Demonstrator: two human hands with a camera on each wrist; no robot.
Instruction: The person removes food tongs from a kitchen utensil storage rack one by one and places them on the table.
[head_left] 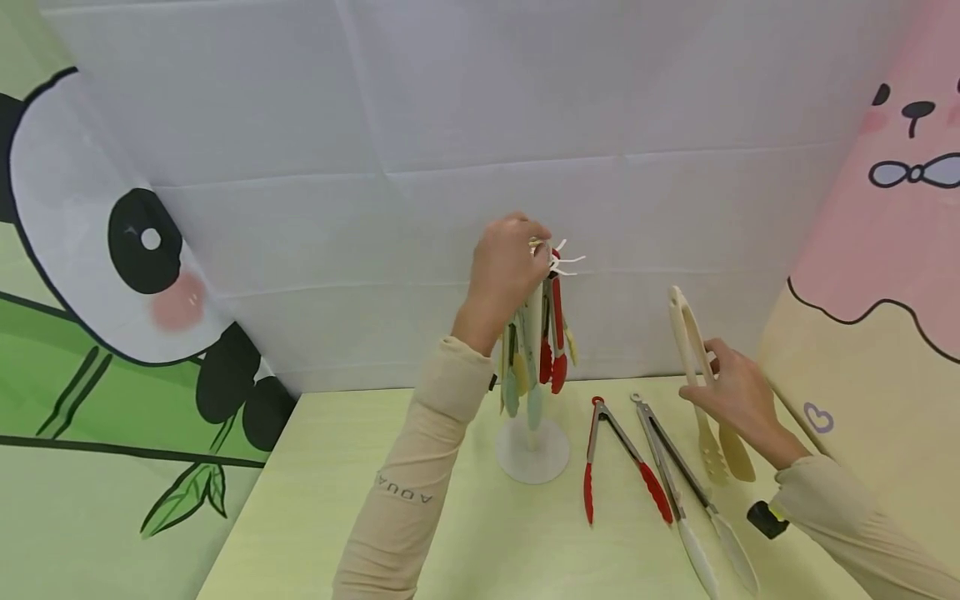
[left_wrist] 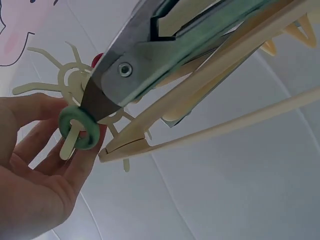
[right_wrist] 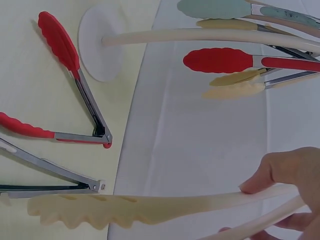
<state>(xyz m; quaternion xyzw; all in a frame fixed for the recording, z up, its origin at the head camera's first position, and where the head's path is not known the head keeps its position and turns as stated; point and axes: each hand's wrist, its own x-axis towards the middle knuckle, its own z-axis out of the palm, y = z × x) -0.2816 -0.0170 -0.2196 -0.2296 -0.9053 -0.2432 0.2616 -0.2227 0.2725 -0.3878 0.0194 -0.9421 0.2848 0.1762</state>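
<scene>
In the head view my left hand (head_left: pixel 510 262) is at the top of a cream utensil rack with a round white base (head_left: pixel 534 457), its fingers gripping the hooked top. The left wrist view shows the thumb and fingers around the hooks (left_wrist: pixel 37 88); the green ring (left_wrist: pixel 92 134) of a pair of metal tongs hangs on one. My right hand (head_left: pixel 738 396) holds a pair of cream tongs (head_left: pixel 681 329) by the arms, heads pointing down, apart from the rack. Red-tipped tongs (head_left: pixel 558 333) and several green and yellow ones hang around the pole (right_wrist: pixel 200 35).
On the pale yellow table (head_left: pixel 337 483), a spread pair of red-tipped tongs (head_left: pixel 657 493) lies right of the base. Beside it are long white-tipped tongs (head_left: pixel 694 550). A white cloth (head_left: pixel 300 233) hangs behind, with printed panels on both sides.
</scene>
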